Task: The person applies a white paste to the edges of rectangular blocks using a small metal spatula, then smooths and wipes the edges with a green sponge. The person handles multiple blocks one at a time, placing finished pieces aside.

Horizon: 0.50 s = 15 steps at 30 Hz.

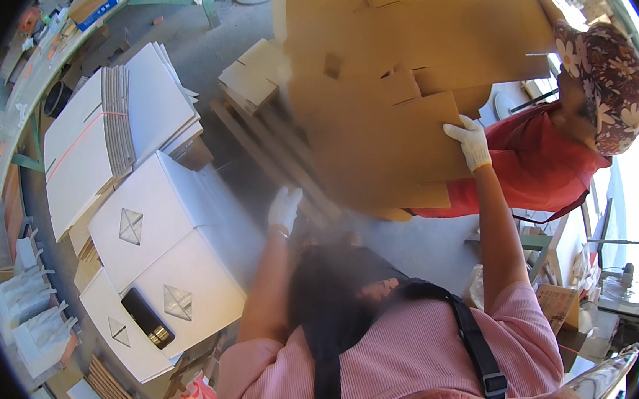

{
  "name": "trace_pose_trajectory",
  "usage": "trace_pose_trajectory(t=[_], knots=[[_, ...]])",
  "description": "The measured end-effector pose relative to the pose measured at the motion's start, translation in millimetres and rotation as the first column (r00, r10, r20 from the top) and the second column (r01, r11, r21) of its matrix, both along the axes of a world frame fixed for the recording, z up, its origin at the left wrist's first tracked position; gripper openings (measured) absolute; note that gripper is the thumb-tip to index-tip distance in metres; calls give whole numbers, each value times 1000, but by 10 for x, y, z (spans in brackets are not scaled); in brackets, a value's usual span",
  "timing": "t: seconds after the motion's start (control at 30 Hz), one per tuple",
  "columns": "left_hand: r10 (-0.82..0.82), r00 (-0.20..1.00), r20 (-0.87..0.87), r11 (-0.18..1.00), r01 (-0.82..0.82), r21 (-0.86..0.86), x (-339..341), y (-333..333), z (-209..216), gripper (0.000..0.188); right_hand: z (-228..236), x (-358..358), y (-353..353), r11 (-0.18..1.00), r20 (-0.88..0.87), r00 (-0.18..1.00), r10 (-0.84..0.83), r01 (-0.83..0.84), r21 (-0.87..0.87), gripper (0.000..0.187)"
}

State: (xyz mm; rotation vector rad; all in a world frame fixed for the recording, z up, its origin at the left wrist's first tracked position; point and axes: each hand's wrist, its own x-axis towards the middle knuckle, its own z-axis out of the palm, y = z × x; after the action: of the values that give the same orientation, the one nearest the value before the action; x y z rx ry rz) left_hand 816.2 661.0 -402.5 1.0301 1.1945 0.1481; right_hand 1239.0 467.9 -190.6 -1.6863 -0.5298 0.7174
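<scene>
A large brown die-cut cardboard sheet point(375, 140), with slots and tabs, is held up in front of me, tilted. My right hand point(469, 143), in a white glove, grips its near right edge. My left hand point(284, 209), also white-gloved and slightly blurred, is left of the sheet, fingers stretched out and apart from it, with nothing visible in them. Across from me a co-worker in red point(531, 156) with a flowered head covering is beside the sheet's right side, one arm raised along its far edge. Where that person's hands hold it is hidden.
At left stand stacks of white-faced cardboard point(167, 253); a dark phone-like object point(148, 317) lies on the nearer one. A strapped bundle of sheets point(83, 145) is behind it. Wooden slats point(273, 158) lie on the floor, and a green-legged workbench point(38, 73) runs along the far left.
</scene>
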Motion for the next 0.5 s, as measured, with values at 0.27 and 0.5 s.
trace_pose_trajectory(t=[0.27, 0.5], knots=[[-69, 977, -200, 979, 105, 175, -24, -31, -22, 83, -804, -46, 736, 938, 347, 913, 212, -91, -336, 43], [0, 962, -271, 996, 25, 87, 141, -254, -28, 84, -1364, -67, 1730, 815, 484, 739, 470, -151, -560, 39]])
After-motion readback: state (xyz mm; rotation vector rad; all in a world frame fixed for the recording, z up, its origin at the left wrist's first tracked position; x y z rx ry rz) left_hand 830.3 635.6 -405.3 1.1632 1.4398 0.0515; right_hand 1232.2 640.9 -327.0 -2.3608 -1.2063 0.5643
